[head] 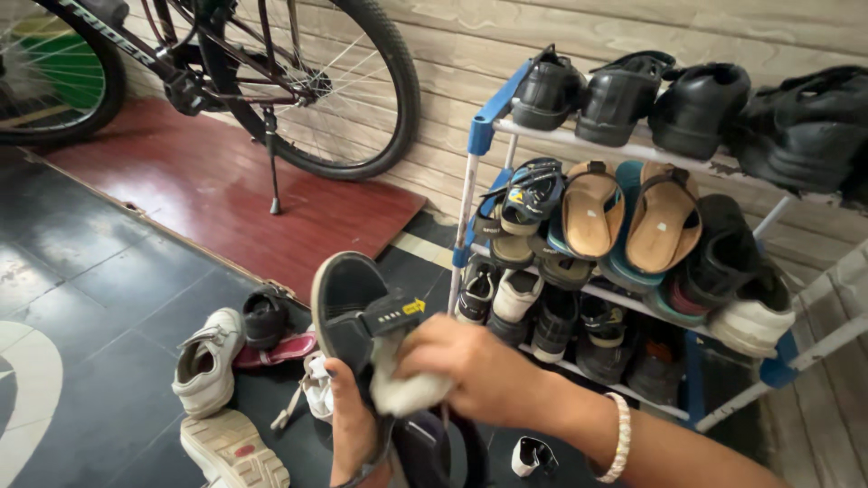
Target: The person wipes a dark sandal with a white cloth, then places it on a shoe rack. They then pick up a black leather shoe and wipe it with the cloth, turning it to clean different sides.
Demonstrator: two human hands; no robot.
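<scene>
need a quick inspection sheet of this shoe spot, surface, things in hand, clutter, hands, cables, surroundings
surface: dark tiled floor with a red board by the wall
job's things: dark sandal held up; pale cloth pressed on its strap
clutter: white shoe, small black shoe, pink sandal and another pale shoe loose on the floor
grippers: left hand grips the sandal from below; right hand holds the cloth, white bangle at the wrist
cables: nothing seen
surroundings: shoe rack full of shoes and sandals; bicycle on its stand; plank wall
</scene>
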